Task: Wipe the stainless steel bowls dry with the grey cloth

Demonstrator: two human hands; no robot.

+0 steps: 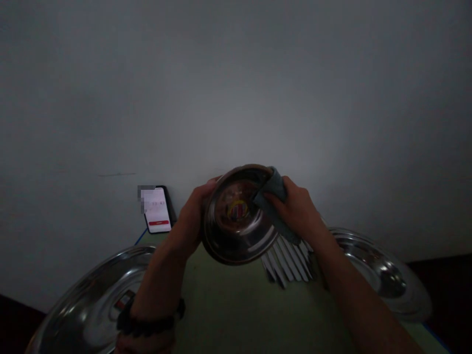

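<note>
A shiny metal bowl with a round yellow and red label at its centre is held up, tilted, above the green table. My left hand grips its left rim, with the fingers behind it partly hidden. In my right hand is a folded grey-blue cloth, pressed over the bowl's right rim and inner wall. Part of the cloth hangs down below the hand. Under the bowl's lower right side lie several metal knives, side by side; their upper ends are hidden.
At left stands a large metal basin, partly behind my left forearm. Another metal basin is at right, beyond my right forearm. A phone with a lit screen leans on the grey wall behind the green table.
</note>
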